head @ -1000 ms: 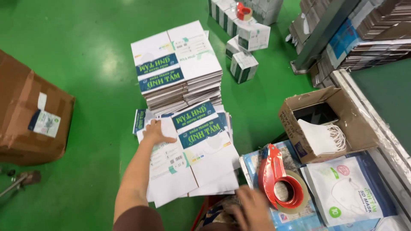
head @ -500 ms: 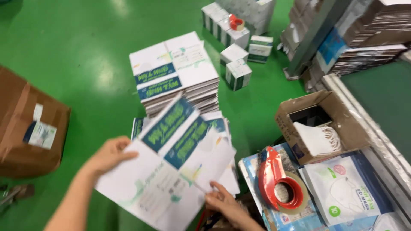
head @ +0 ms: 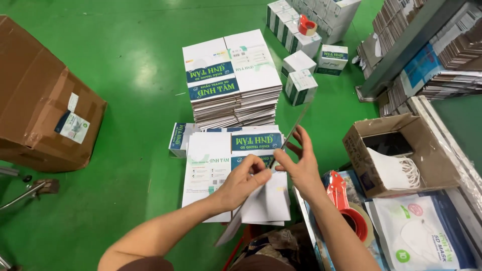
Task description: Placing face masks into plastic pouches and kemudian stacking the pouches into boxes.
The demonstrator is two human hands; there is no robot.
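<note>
On the green floor [head: 125,65], beside the tall stack of flat cartons [head: 233,85], my left hand [head: 243,180] and right hand [head: 296,163] pinch closed on one flat carton [head: 288,133] seen edge-on above the loose pile, so I should grip its edges evenly without bending it.

I count two tape dispensers [head: 346,211] [head: 307,25], three loose small folded cartons [head: 300,86] [head: 298,62] [head: 331,59], two brown boxes [head: 42,110] [head: 401,153].

A flat, unfolded white carton blank [head: 288,135] stands edge-on at centre frame, tilted from lower left to upper right, above a low pile of like blanks [head: 221,165].
</note>
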